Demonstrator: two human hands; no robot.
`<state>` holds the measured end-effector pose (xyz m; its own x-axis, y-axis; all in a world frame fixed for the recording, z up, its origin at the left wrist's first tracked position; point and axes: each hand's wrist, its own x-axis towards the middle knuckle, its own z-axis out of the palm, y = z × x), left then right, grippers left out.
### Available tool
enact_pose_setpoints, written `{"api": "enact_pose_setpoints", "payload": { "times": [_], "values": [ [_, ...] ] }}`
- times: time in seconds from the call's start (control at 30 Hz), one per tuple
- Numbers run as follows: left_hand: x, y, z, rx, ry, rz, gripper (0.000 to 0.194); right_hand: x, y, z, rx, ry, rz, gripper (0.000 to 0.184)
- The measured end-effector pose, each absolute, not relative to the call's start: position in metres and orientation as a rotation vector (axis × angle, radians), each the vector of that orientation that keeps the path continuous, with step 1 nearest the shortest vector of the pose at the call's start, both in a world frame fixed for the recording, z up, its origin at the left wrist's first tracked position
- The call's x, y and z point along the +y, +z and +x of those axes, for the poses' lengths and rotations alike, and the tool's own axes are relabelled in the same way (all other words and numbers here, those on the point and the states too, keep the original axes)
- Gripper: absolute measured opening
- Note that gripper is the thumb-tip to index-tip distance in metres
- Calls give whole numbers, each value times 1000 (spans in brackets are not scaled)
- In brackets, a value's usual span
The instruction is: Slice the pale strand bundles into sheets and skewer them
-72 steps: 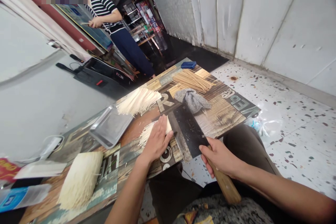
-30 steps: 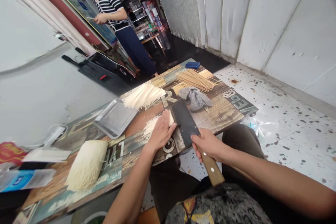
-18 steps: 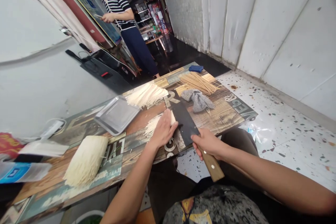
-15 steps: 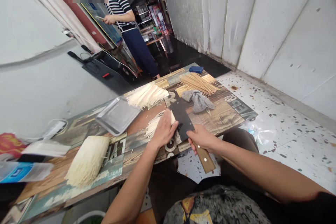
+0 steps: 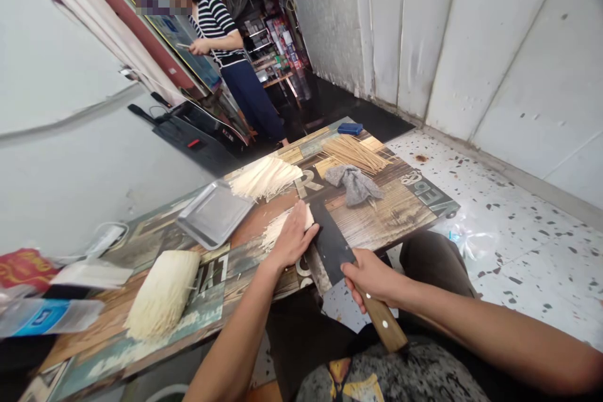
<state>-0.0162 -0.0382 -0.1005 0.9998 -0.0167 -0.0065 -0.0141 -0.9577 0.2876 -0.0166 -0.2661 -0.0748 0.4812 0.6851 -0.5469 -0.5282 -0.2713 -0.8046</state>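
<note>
My left hand (image 5: 291,242) lies flat, fingers stretched out, on a small bunch of enoki mushrooms (image 5: 274,231) near the table's front edge; it hides much of the bunch. In my right hand (image 5: 370,276) is the wooden handle of a cleaver (image 5: 330,235), its wide dark blade just right of the bunch. Whether the blade touches the mushrooms I cannot tell. A spread pile of enoki (image 5: 266,177) lies behind, beside a metal tray (image 5: 214,213). To the left sits a large uncut block of enoki (image 5: 164,292).
On the patterned table (image 5: 396,220) are a grey cloth (image 5: 353,185), a bundle of wooden skewers (image 5: 355,154) and a blue box (image 5: 350,129). A plastic bottle (image 5: 51,317) lies at the left. Beyond the table stands a person (image 5: 221,31) in a striped top.
The cleaver first shifted left and turned against the bunch, then slid back toward my body over the last half second. My left hand has stayed on the mushrooms. The view has swung slightly.
</note>
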Motion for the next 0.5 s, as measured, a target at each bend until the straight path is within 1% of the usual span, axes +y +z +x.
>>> {"api": "enact_pose_setpoints", "payload": {
  "times": [0.1, 0.3, 0.37, 0.5],
  "values": [
    [-32, -97, -16, -76, -10, 2857, 74, -272, -78, -13, -190, 1163, -1467, 24],
    [-30, -93, -14, -200, 133, 2967, 59, -278, -81, -6, -226, 1154, -1460, 20],
    [-32, -92, -12, -248, 144, 3015, 60, -278, -83, -6, -221, 1154, -1458, 19],
    [-30, -86, -7, -274, 35, 3034, 72, -279, -86, -6, -232, 1149, -1432, 19]
  ]
}}
